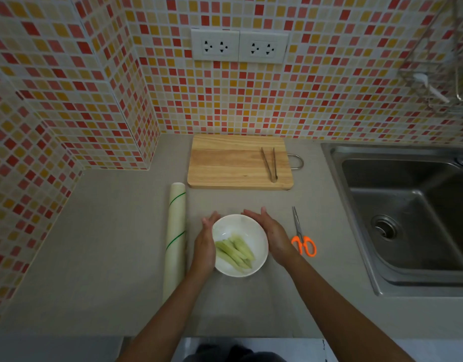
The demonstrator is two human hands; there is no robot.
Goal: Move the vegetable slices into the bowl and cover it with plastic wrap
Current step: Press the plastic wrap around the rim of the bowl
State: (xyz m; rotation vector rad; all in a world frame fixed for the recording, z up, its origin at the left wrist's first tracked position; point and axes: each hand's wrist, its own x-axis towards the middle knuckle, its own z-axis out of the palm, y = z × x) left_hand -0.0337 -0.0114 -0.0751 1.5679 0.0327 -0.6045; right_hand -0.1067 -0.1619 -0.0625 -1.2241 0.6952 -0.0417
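While cupped at either flank of the white bowl [240, 245], seen as two bare hands with fingers straight and pointing toward the back wall: left hand [205, 242] laid flat against the bowl's left rim, right hand [270, 232] curving round the far right rim, neither curled tight, nothing pinched. Hard to tell whether plastic film already lies over the bowl; faint sheen inside the far half, no more. Resting inside, toward the near half of the bowl, pale green vegetable slices [235, 253], long strips lying side by side, slanted from far left to near right. Standing on the grey countertop [107, 257], roughly midway between the tiled left corner and the sink, nearer the front edge than the back wall. Lying just left of the left hand, a roll of plastic wrap [175, 239], long axis running front to back, two thin green lines crossing it. Set against the back edge of the countertop under a pair of white wall sockets [239, 48], a wooden cutting board [238, 162] with a metal loop handle on its right end, and on the board's right part a pair of metal tongs [270, 164], tips toward the front. Placed just right of the right hand, apart from it, orange-handled scissors [302, 235], blades pointing to the back. Sunk into the right end of the countertop, a steel sink [408, 218] with round drain showing.
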